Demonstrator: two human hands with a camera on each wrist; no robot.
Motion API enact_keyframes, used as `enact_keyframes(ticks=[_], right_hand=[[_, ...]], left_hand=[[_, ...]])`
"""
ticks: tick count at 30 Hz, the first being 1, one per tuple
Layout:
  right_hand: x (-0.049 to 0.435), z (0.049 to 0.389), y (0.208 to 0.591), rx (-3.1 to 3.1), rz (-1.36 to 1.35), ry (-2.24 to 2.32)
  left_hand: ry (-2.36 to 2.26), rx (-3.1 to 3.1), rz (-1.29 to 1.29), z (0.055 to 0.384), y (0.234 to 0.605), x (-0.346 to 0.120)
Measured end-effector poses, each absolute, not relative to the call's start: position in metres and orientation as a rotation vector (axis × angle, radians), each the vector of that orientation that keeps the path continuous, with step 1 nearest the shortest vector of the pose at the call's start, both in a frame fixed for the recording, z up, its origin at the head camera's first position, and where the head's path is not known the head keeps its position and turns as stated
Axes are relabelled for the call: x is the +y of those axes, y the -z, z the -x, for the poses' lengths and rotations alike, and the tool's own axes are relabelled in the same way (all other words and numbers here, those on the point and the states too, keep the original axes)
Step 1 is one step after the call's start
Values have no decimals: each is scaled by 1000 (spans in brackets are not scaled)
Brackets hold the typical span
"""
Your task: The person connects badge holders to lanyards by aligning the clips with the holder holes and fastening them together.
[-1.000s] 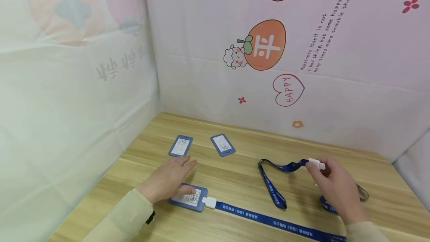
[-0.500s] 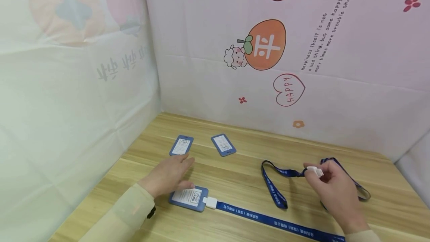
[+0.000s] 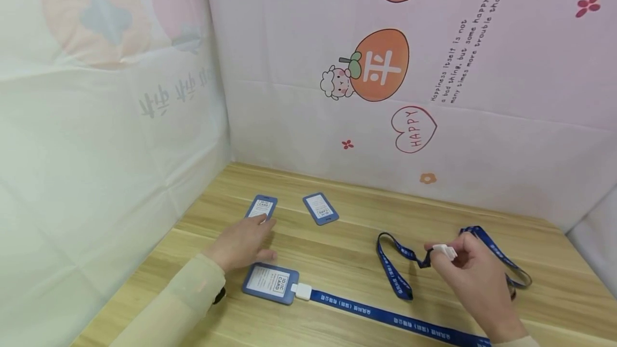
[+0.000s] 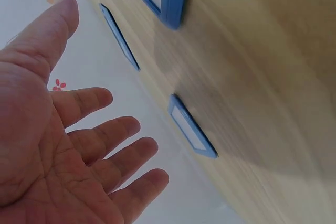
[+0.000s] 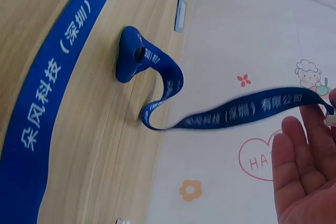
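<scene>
My right hand (image 3: 477, 283) pinches the white plastic clip (image 3: 444, 252) of a dark blue lanyard (image 3: 392, 269) between thumb and fingers, above the table. In the right wrist view this lanyard's strap (image 5: 236, 111) rises from the wood to the fingers. My left hand (image 3: 241, 242) hovers with spread, relaxed fingers and holds nothing. Its fingertips overlap the near end of a blue ID card holder (image 3: 262, 205) in the head view; the left wrist view shows them apart from the holders. A second card holder (image 3: 271, 283), closer to me, hangs on another lanyard's white clip (image 3: 302, 291).
A third blue card holder (image 3: 320, 208) lies farther back. The second lanyard's strap (image 3: 376, 312) runs flat toward the lower right. More blue strap (image 3: 501, 256) lies beyond the right hand. White printed cloth walls (image 3: 299, 122) border the wooden table (image 3: 347, 250) behind and at left.
My left hand has moved forward from above the near card holder toward the far left one. The right hand, pinching the clip, has shifted slightly left and nearer, drawing the strap's loop along.
</scene>
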State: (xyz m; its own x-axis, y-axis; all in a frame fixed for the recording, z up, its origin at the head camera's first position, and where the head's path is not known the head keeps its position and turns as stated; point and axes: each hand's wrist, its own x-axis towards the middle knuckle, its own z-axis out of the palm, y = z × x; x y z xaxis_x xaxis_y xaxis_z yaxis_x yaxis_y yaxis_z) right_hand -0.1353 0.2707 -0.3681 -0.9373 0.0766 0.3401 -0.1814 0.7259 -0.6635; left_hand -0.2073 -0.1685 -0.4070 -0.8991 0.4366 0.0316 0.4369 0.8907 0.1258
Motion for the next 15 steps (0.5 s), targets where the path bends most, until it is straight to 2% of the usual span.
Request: enact_keyframes(ticks=[15], right_hand=[[264, 132, 370, -2694, -70, -1201]], left_hand=[[290, -3116, 607, 228, 410, -174]])
